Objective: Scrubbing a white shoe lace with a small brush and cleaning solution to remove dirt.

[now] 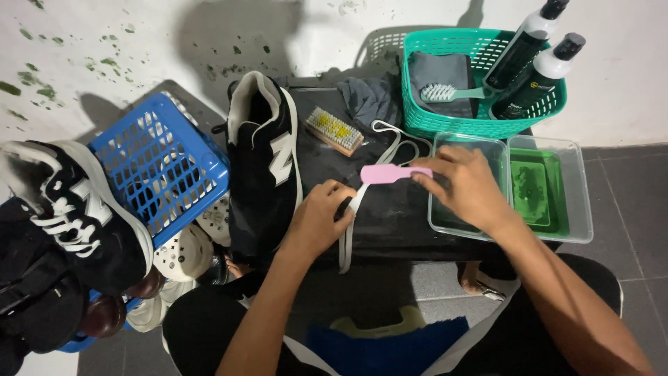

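Gripping pink brush (387, 173), right hand (465, 186); left hand (319, 217) pinning white shoelace (356, 202).

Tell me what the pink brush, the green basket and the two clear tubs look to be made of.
Pink brush: smooth matte plastic, probably. Green basket: moulded plastic, its lattice walls show it. Clear tubs: see-through glossy plastic, likely; contents show through.

A white wall (174, 42) stood at the far side, speckled with green flecks on its left part and crossed by dark shadows. To the right lay a floor of grey tiles (626, 202) with pale joints. In the middle stood a low black table (396, 223). The light was bright and hard.
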